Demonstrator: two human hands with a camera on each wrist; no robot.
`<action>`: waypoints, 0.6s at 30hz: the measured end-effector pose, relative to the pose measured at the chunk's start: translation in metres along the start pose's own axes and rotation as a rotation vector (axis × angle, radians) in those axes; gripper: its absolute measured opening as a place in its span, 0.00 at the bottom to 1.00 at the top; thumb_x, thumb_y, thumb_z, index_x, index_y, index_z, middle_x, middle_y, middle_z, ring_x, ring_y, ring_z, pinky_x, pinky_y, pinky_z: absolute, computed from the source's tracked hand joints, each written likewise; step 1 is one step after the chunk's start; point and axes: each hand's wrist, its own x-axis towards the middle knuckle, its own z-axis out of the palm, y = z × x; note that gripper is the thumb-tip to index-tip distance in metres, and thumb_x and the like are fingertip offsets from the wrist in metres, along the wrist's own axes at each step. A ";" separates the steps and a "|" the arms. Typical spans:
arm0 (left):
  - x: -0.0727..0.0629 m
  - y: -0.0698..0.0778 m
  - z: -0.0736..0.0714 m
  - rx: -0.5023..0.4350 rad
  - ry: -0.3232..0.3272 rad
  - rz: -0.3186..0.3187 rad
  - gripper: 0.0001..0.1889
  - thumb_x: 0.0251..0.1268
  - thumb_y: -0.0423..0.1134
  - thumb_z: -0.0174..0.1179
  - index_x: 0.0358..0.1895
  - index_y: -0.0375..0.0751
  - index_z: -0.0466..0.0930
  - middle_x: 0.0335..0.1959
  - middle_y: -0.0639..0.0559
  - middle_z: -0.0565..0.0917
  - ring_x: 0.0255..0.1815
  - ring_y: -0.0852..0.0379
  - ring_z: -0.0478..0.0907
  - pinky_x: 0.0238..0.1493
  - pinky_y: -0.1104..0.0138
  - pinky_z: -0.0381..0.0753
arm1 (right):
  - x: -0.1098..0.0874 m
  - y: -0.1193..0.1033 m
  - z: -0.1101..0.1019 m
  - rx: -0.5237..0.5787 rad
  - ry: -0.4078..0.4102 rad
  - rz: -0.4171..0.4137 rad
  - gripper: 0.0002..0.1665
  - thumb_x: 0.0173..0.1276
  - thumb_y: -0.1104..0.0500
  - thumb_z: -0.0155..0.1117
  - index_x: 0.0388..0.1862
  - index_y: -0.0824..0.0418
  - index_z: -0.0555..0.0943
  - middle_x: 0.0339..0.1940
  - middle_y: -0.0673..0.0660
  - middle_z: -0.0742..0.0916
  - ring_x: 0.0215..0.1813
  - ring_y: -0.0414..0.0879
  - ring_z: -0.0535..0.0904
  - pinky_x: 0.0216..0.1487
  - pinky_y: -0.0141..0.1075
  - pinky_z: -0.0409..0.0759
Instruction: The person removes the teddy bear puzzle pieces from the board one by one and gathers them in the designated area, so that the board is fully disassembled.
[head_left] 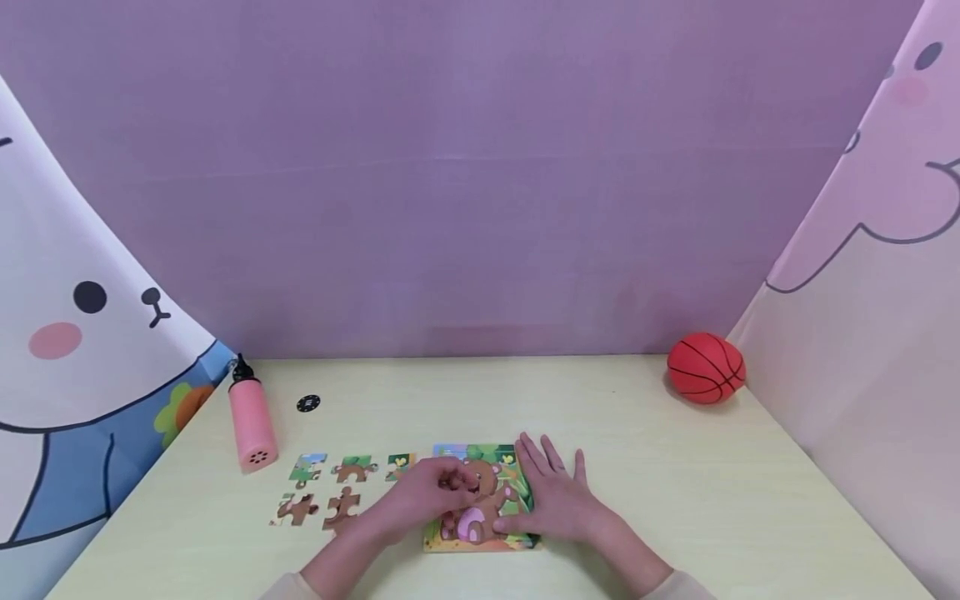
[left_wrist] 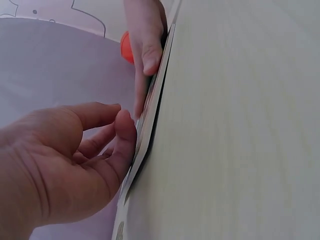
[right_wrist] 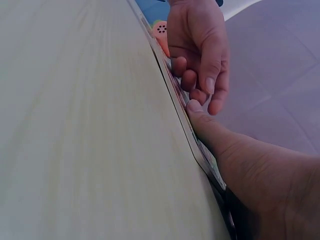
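A jigsaw puzzle board (head_left: 480, 547) with a brown bear picture lies flat at the front middle of the table. My left hand (head_left: 427, 497) bends its fingers over the board's left half, thumb and forefinger tips close together. The left wrist view shows that thumb (left_wrist: 125, 132) right at the board's edge; whether the fingertips hold a piece I cannot tell. Spread flat, my right hand (head_left: 562, 502) rests on the right side of the board, its thumb (right_wrist: 202, 117) reaching over the picture. Several loose puzzle pieces (head_left: 355, 469) lie left of the board, partly covered by my left arm.
A pink hand pump (head_left: 252, 423) with a black tip lies at the left edge, beside a small black disc (head_left: 308, 403). At the back right sits a red ball (head_left: 706, 368) with black lines. A purple backdrop (head_left: 480, 208) rises behind the pale table (head_left: 675, 500).
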 end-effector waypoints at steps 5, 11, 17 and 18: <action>0.008 0.001 0.008 0.030 -0.001 0.000 0.11 0.67 0.32 0.64 0.51 0.37 0.82 0.32 0.47 0.81 0.22 0.56 0.77 0.19 0.68 0.78 | 0.000 0.002 0.002 -0.003 0.001 -0.005 0.74 0.53 0.17 0.61 0.82 0.63 0.51 0.84 0.59 0.53 0.82 0.63 0.43 0.68 0.76 0.32; 0.019 0.000 0.016 0.115 0.023 0.043 0.12 0.63 0.32 0.67 0.49 0.39 0.83 0.34 0.49 0.81 0.25 0.57 0.77 0.24 0.68 0.78 | 0.000 0.001 0.002 -0.003 0.001 -0.010 0.74 0.53 0.17 0.60 0.82 0.64 0.51 0.83 0.59 0.53 0.81 0.64 0.43 0.67 0.76 0.34; 0.025 0.002 0.021 0.143 0.022 0.037 0.17 0.61 0.31 0.68 0.54 0.36 0.82 0.33 0.50 0.81 0.26 0.58 0.76 0.25 0.69 0.78 | 0.001 0.000 0.001 0.001 -0.010 0.000 0.74 0.53 0.16 0.58 0.83 0.63 0.50 0.84 0.58 0.53 0.82 0.62 0.42 0.68 0.76 0.34; 0.025 0.002 0.022 0.153 0.021 0.033 0.17 0.61 0.32 0.68 0.54 0.36 0.82 0.33 0.50 0.81 0.27 0.57 0.76 0.26 0.69 0.77 | 0.001 0.000 0.001 0.002 -0.010 0.002 0.74 0.53 0.16 0.58 0.83 0.63 0.50 0.84 0.58 0.53 0.82 0.62 0.42 0.68 0.76 0.34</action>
